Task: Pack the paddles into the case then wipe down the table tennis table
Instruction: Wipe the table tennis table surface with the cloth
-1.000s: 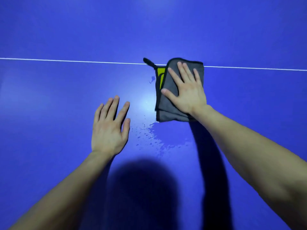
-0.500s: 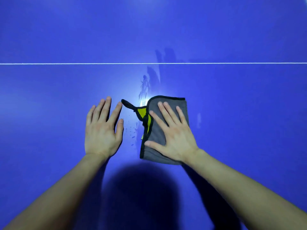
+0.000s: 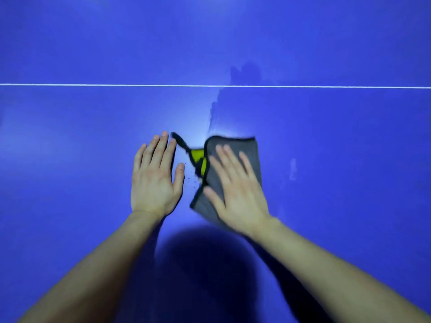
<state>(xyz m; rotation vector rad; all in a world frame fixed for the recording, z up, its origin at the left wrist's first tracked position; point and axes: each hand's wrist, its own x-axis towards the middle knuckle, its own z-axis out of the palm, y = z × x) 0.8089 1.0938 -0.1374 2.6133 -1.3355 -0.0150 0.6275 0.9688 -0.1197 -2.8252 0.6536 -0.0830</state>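
grey cloth (image 3: 251, 155) lies on the table (image 3: 93, 124) under the spread right grip (image 3: 238, 197), left grip (image 3: 154, 183) spread flat beside.

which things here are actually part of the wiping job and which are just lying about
In the job:
grey cloth
right hand, pressing flat on the cloth
blue table top
water droplets beside the cloth

Just there:
left hand, resting flat on the table top, holding nothing
white line painted across the table top

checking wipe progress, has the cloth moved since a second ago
Yes. The cloth slid toward the person, away from the white line it had overlapped.
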